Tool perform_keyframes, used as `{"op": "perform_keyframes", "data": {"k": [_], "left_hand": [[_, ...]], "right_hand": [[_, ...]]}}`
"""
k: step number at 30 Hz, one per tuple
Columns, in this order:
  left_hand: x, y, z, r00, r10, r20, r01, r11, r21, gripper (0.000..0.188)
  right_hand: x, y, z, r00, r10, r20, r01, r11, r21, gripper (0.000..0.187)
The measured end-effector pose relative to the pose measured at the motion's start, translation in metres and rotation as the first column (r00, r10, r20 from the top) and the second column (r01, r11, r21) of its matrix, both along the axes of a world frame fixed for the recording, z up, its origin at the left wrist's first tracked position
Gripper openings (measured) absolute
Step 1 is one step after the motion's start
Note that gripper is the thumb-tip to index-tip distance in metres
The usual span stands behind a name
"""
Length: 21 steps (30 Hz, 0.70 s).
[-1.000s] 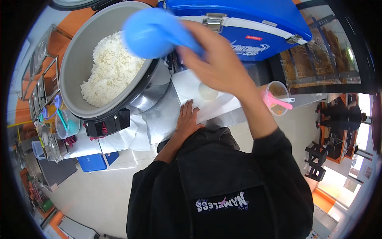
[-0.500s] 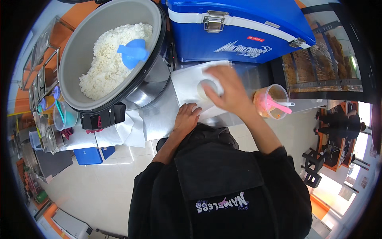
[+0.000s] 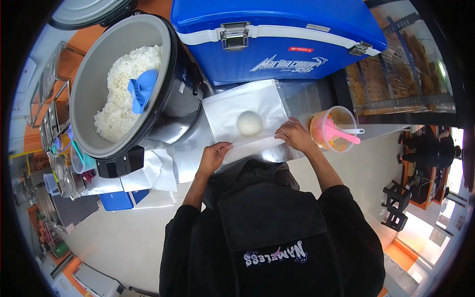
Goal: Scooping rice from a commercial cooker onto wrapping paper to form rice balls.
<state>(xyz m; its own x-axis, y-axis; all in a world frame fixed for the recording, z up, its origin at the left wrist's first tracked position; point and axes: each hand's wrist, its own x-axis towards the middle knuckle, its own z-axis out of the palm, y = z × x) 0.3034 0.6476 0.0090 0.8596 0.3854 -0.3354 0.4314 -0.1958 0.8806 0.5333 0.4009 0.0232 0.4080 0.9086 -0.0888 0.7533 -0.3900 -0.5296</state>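
Observation:
A round white mound of rice (image 3: 249,123) rests on a white sheet of wrapping paper (image 3: 225,110) on the metal counter. My left hand (image 3: 213,157) pinches the near left corner of this paper. At the near right corner, my right hand (image 3: 295,135) grips it too, fingers closed. Between both hands the near edge is lifted and partly folded toward the mound. Left of the paper stands a large rice cooker (image 3: 163,99), lid up, holding loose white rice (image 3: 118,84) with a blue scoop (image 3: 143,89) lying on it.
Behind the paper stands a big blue cooler box (image 3: 277,44) with metal latches. A clear tub (image 3: 321,126) with orange food and a pink spoon (image 3: 341,132) is near my right hand. Loose white sheets (image 3: 156,171) lie by the cooker. A person (image 3: 435,153) is at far right.
My right hand has come down from above the rice mound to the paper's near right corner. My left hand has shifted left, and the paper's near edge is now raised between both hands.

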Motion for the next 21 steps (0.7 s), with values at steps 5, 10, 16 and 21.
{"op": "perform_keyframes", "data": {"k": [5, 10, 16, 21], "left_hand": [[0.011, 0.008, -0.008, 0.984, 0.149, -0.096, -0.152, 0.988, -0.016, 0.027], [0.029, 0.020, -0.042, 0.934, 0.342, 0.102, -0.333, 0.938, -0.101, 0.030], [0.027, 0.021, -0.042, 0.957, 0.278, 0.080, -0.279, 0.960, 0.010, 0.029], [0.035, 0.027, -0.028, 0.976, 0.218, -0.022, -0.216, 0.974, 0.068, 0.026]], "right_hand": [[0.020, 0.019, -0.003, 0.842, -0.226, -0.489, 0.253, 0.967, -0.011, 0.020], [0.044, 0.032, -0.016, 0.842, -0.232, -0.487, 0.214, 0.972, -0.094, 0.023], [0.043, 0.019, -0.015, 0.855, -0.266, -0.446, 0.260, 0.963, -0.076, 0.024], [0.048, 0.015, -0.016, 0.789, -0.384, -0.480, 0.331, 0.923, -0.195, 0.025]]}}
